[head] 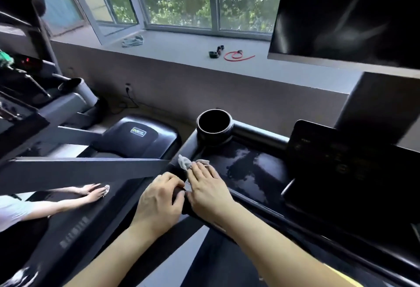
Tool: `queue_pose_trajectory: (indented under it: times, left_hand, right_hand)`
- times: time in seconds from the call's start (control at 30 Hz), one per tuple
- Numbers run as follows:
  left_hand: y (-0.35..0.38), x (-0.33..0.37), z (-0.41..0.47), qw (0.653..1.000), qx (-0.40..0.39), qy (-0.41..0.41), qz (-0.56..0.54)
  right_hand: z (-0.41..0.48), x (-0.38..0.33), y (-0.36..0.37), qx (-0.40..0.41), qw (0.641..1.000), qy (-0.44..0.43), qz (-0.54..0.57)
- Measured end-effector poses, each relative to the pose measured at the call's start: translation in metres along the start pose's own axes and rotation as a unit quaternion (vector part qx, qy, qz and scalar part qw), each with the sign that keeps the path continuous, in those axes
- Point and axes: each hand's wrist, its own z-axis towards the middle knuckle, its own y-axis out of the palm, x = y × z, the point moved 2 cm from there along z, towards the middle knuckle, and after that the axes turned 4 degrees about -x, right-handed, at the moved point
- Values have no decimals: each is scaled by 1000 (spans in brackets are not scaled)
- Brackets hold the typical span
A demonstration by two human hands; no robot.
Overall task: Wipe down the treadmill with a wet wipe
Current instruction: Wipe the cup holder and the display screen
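The black treadmill console tray [254,168] lies in front of me, glossy with wet streaks. My right hand [208,186] presses flat on a crumpled white wet wipe [185,161] at the tray's left corner, with the wipe poking out beyond the fingertips. My left hand [159,198] grips the black handlebar end [181,204] just left of the right hand, fingers curled over it. A round black cup holder [214,125] stands at the tray's back left. The control panel [341,157] rises at the right.
A dark screen [345,13] hangs at the upper right. Another person's hand [94,190] holds a wipe on the neighbouring treadmill at the left. The window ledge [181,45] carries a cloth, a red cord and small black items.
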Motion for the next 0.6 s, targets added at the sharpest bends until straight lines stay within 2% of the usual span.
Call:
queue_pose_trajectory:
  times: [0.13, 0.23, 0.37, 0.47, 0.6]
  left_hand:
    - [13, 12, 24, 998, -19, 45, 41]
    - [28, 12, 40, 989, -54, 91, 100]
    - [42, 12, 46, 962, -111, 165, 188]
    - [43, 9, 48, 954, -92, 204, 199]
    - [36, -6, 56, 959, -83, 182, 202]
  right_hand:
    - [-43, 27, 11, 30, 999, 27, 1]
    - [-115, 62, 14, 46, 991, 123, -36]
    - [-190, 81, 9, 45, 960, 266, -73]
    - [-174, 69, 12, 41, 946, 314, -66]
    - [-77, 45, 10, 27, 964, 263, -26]
